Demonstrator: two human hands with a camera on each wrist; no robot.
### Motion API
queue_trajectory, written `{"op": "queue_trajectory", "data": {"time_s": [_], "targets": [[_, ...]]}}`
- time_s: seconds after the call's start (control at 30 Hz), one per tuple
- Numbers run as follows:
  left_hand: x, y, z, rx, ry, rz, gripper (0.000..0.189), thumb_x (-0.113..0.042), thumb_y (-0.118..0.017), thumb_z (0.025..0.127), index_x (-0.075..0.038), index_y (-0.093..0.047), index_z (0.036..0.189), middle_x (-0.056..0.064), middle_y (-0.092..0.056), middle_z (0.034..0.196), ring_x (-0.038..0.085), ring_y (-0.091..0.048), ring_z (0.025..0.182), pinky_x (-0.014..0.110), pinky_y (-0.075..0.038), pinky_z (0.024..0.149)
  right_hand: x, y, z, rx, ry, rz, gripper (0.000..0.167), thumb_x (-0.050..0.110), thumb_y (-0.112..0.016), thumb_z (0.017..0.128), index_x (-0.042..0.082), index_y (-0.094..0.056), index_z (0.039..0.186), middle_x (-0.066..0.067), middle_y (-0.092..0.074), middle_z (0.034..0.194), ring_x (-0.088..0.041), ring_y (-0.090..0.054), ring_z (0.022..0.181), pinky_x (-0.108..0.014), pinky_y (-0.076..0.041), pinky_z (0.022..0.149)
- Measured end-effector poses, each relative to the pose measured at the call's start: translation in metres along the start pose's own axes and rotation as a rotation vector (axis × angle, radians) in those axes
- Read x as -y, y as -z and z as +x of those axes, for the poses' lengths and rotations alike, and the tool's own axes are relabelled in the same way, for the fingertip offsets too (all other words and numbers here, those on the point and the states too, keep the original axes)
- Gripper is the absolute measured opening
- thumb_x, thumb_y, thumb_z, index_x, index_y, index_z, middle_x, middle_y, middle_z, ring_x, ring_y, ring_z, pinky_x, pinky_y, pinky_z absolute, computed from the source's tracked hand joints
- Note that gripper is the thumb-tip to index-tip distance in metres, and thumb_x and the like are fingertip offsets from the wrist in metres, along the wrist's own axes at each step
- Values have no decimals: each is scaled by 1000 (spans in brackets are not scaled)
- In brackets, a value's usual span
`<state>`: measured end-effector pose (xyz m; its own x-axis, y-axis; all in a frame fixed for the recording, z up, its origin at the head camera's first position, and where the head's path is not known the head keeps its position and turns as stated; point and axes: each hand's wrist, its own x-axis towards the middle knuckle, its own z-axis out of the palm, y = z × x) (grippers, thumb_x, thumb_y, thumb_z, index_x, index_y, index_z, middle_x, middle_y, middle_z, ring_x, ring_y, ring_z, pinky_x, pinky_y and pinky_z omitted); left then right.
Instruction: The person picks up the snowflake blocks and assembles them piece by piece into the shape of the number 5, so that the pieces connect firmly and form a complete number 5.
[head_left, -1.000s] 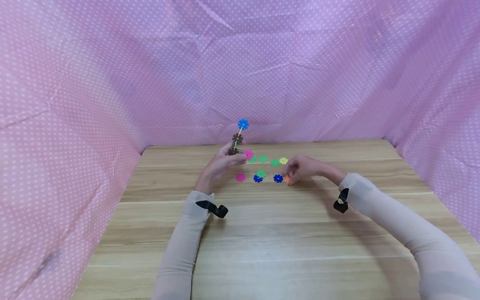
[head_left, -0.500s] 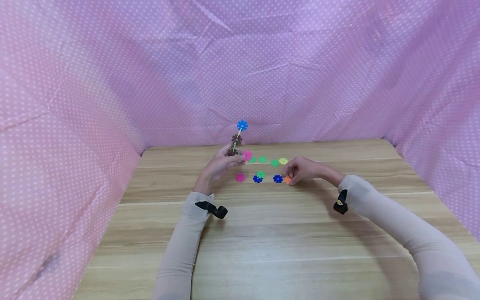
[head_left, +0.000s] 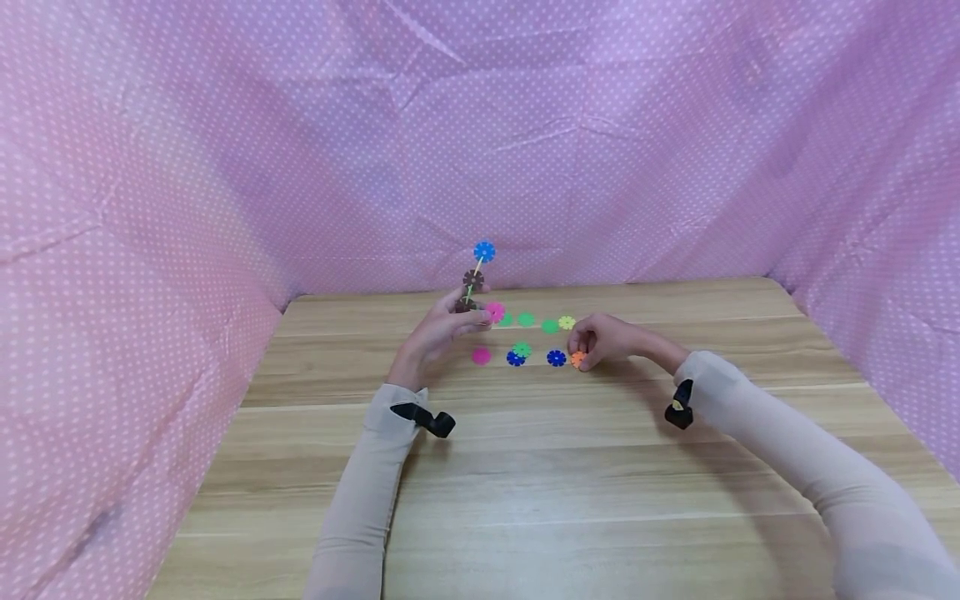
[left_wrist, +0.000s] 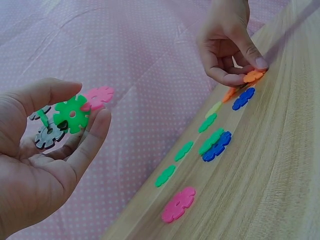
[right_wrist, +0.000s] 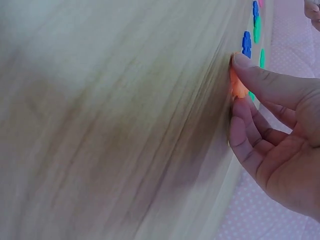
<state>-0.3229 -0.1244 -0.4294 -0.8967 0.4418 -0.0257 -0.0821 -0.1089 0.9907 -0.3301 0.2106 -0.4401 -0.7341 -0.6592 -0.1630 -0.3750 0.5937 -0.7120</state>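
My left hand holds a chain of notched snowflake discs above the table. A bright blue disc tops the chain, with brown discs below it. Near my left thumb and fingertips sit a green disc and a pink disc, both joined into the chain. On the right, my right hand pinches an orange disc between thumb and fingers, low at the tabletop. A dark blue disc lies just left of it.
More loose discs lie on the wooden table: a yellow disc, several green ones, a pink disc and a green disc overlapping a dark blue one. Pink dotted cloth hangs behind the table.
My right fingers have shifted slightly on the orange disc, and more of it shows now. My left hand and its chain stay nearly still, dipping a little.
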Motion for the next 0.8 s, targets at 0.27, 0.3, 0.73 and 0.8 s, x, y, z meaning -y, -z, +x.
{"op": "queue_trajectory", "data": {"time_s": [0.27,0.3,0.73,0.8], "targets": [[1,-1,-1,-9,-3,5,50,1,-60,99,-8,-48,147,6,-59,114,18,-66,103,41,-53,108,-2,4,2,40,-6,49,20,-4,-82,79,-3,-68,94,-16,-67,94,-18,-58,80,-20,-51,68],[1,-1,-1,-8,-4,4,50,0,-60,99,-8,-48,147,6,-60,113,18,-66,103,41,-53,108,-1,5,2,46,-6,57,19,-5,-81,80,-3,-68,94,-16,-68,95,-18,-58,80,-21,-51,68],[-1,-3,-3,-27,8,1,51,1,-62,97,-9,-49,145,6,-59,110,16,-65,100,49,-49,112,17,16,14,-78,-35,212,16,8,-76,90,0,-72,102,-9,-70,90,-17,-61,78,-36,-57,75],[-1,-3,-3,-32,11,3,50,1,-63,97,-9,-49,144,5,-57,110,16,-65,100,50,-47,113,23,17,17,-112,-9,231,15,8,-75,91,-1,-71,103,-8,-70,91,-16,-62,79,-36,-58,77]]}}
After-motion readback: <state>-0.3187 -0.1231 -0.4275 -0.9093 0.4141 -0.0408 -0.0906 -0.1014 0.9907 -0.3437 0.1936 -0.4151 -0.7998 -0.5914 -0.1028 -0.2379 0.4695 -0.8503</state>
